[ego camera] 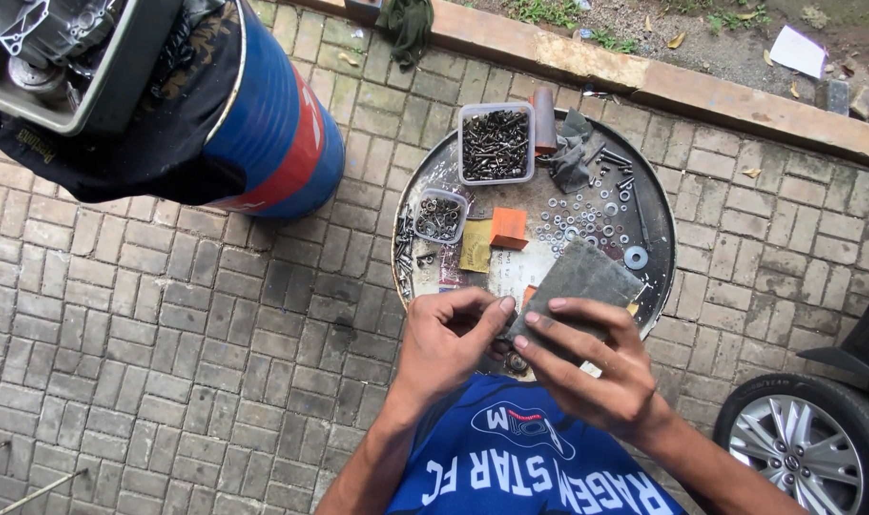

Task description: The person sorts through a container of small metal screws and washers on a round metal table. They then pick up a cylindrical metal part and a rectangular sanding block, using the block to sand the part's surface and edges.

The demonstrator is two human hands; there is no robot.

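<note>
Your left hand (449, 345) pinches a small dark part, hardly visible | your right hand (587, 367) grips grey sandpaper sheet (579, 278) touching it | above round metal tray (659, 205)

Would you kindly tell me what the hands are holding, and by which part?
The right hand holds a grey sheet of sandpaper by its near edge. The left hand pinches something small and dark at its fingertips; what it is cannot be told.

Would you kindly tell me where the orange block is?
The orange block lies mid-tray, between the small tub of nuts and the scattered washers.
</note>
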